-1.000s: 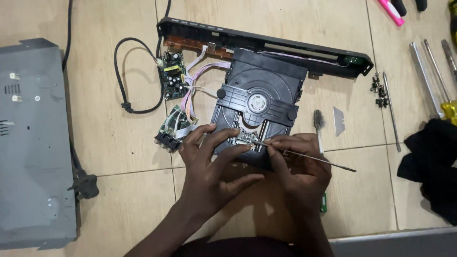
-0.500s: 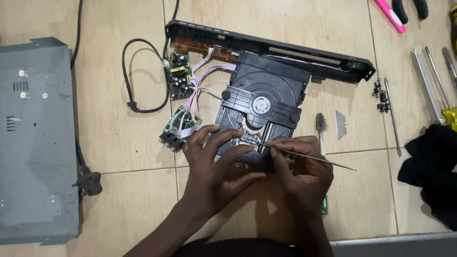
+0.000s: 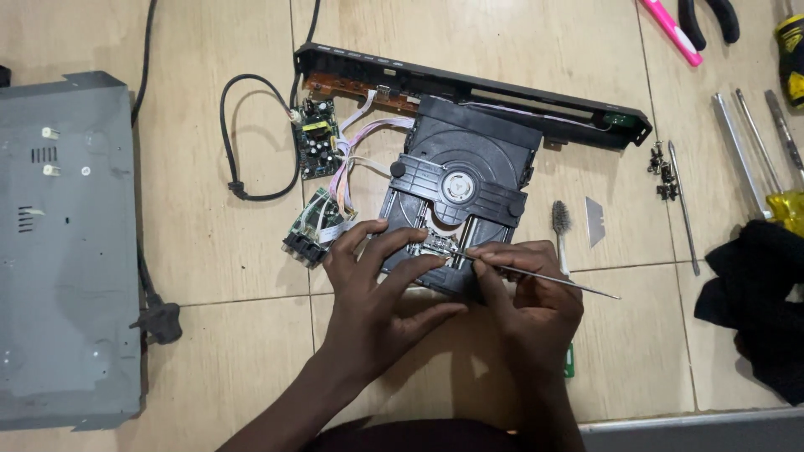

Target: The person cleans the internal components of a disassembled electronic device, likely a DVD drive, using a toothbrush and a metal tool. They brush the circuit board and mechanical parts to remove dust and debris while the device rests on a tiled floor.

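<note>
Left hand (image 3: 377,289) is spread out with the fingers apart, fingertips resting on the near edge of the black disc drive mechanism (image 3: 456,197), not gripping, more like pinning it down. Right hand (image 3: 523,293) is pinched shut on a thin metal probe (image 3: 544,276); its tip sits down in the near part of the drive, right between the two hands, and the long end sticks out to the right over the floor.

Drive itself is a black plastic square-ish block, tilted a bit, with a round silver spindle hub in the middle and rails running toward the near edge. It lies on the tiled floor (image 3: 209,251), right ahead of both hands. Ribbon cables come off its left side to a small green circuit board (image 3: 316,138) and a second little board (image 3: 311,228), the latter just beside the left hand. The long black front panel (image 3: 469,88) lies touching the far side of the drive.

Grey metal cover (image 3: 67,243) lies well off to the left. A small brush (image 3: 560,226) and a utility blade (image 3: 594,220) lie just right of the drive, screwdrivers (image 3: 754,151) further right.
</note>
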